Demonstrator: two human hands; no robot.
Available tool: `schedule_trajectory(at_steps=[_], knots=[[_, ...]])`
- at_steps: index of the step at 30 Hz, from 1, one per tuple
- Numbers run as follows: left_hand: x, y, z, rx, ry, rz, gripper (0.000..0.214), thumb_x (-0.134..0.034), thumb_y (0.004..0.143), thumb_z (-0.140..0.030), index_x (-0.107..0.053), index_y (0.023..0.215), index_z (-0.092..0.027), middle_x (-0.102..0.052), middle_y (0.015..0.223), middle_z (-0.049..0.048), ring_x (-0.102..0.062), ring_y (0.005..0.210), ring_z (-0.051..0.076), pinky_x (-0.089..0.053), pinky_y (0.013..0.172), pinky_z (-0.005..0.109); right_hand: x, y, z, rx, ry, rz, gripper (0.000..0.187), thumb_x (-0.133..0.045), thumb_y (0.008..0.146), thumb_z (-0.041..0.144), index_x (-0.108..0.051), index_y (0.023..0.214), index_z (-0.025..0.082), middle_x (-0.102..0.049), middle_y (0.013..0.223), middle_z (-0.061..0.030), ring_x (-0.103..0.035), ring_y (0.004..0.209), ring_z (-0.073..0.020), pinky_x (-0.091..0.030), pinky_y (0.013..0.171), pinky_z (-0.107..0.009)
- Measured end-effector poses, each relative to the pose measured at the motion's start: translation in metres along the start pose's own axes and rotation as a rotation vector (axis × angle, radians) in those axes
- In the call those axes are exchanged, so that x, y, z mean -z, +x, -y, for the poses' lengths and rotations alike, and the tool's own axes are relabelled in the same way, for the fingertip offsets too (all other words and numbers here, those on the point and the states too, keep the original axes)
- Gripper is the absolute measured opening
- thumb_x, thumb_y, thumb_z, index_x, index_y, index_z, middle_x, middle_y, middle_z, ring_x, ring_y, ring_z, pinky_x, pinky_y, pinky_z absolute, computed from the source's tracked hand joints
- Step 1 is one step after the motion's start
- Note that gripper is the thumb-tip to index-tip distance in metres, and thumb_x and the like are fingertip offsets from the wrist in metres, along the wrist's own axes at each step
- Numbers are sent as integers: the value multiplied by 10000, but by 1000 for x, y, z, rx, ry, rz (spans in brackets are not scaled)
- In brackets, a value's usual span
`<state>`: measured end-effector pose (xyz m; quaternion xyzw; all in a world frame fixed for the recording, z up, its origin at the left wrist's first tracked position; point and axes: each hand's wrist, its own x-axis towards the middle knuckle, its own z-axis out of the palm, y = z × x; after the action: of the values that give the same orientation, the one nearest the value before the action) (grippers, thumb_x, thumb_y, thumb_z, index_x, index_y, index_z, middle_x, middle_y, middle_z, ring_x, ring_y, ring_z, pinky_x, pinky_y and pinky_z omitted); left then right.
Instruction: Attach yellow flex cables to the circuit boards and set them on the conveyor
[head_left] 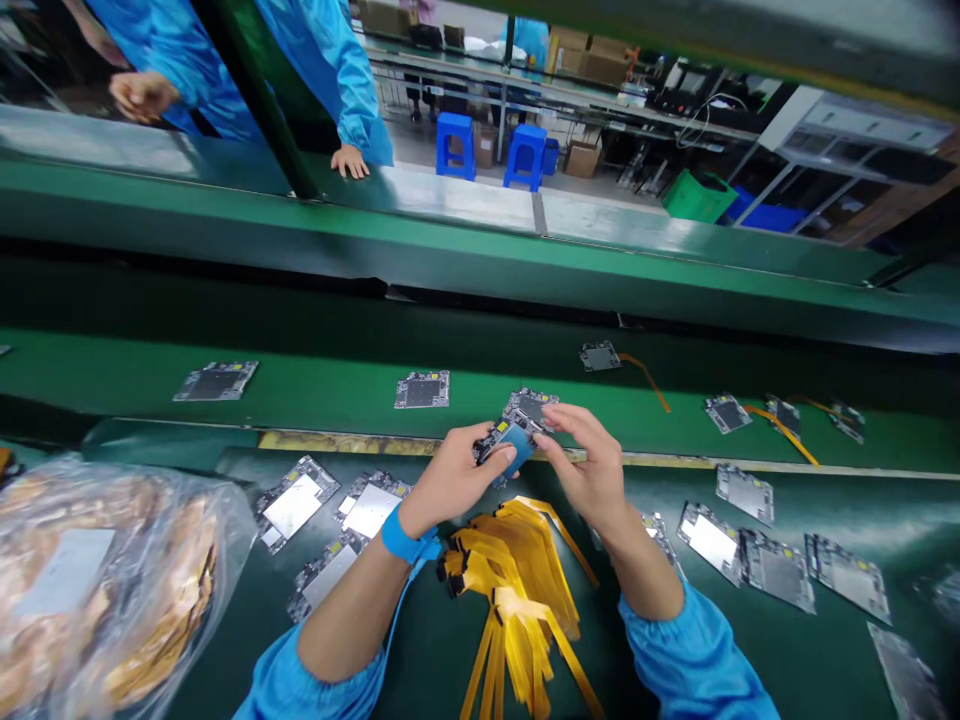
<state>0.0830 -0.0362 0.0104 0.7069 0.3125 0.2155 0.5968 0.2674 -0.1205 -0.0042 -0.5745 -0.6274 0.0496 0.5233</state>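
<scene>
While the left hand [466,470], blue wrist strap [405,538] above it, pinches one printed circuit board [516,448] with a blue face between thumb and fingers, the right hand [592,460], partly open, has its fingertips at the board's right edge; from where I stand, I cannot tell whether they grip it. Held board: over the near edge of the green conveyor belt [322,385]. Orange flat flex cables [529,575]: one heap, on the worktop [420,650] below the hands. Loose circuit boards [776,570]: on the worktop, either side of the heap. Belt boards [424,390]: spaced along the belt, some at right with orange cables. Clear plastic bag [150,590]: far left, filled. Co-worker's hand [350,160]: across the belt, resting on a ledge [450,198].
</scene>
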Motion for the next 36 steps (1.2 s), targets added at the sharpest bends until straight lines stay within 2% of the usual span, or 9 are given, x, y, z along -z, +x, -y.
schedule_trajectory(at_steps=[2, 7, 13, 23, 36], knots=[[-1, 0, -1, 24, -31, -9, 298, -595, 930, -411, -691, 912, -129, -762, 813, 72, -694, 738, 202, -558, 685, 292, -2, -2, -4, 43, -51, 4, 242, -660, 960, 174, -750, 1173, 246, -761, 1140, -94, -737, 1040, -226, -618, 921, -387], [-4, 0, -3, 17, -22, -54, 270, -590, 926, -383, -686, 872, -137, -756, 799, 56, -700, 744, 190, -574, 729, 296, -5, -6, -4, 131, -210, 6, 253, -638, 973, 178, -779, 1160, 274, -795, 1100, -79, -764, 949, -227, -648, 834, -392], [-5, -1, 0, -42, 89, -89, 277, -577, 940, -388, -704, 903, -144, -756, 847, 55, -689, 781, 196, -556, 730, 286, -10, -8, 0, 9, -88, -60, 213, -648, 971, 186, -807, 1081, 275, -807, 1056, -67, -771, 936, -221, -648, 849, -393], [-9, -4, -5, -78, 286, -131, 282, -557, 945, -381, -669, 810, -160, -676, 718, 30, -608, 682, 172, -496, 699, 266, -12, -10, 2, -129, 42, -113, 161, -692, 938, 187, -820, 995, 267, -817, 1037, -53, -780, 943, -222, -644, 882, -402], [-9, -3, 1, -214, 400, -130, 268, -504, 981, -334, -625, 798, -181, -632, 698, 35, -576, 636, 174, -420, 627, 272, -14, -11, 2, -183, 81, -153, 92, -732, 908, 192, -800, 939, 245, -821, 1007, -49, -786, 932, -217, -642, 892, -390]])
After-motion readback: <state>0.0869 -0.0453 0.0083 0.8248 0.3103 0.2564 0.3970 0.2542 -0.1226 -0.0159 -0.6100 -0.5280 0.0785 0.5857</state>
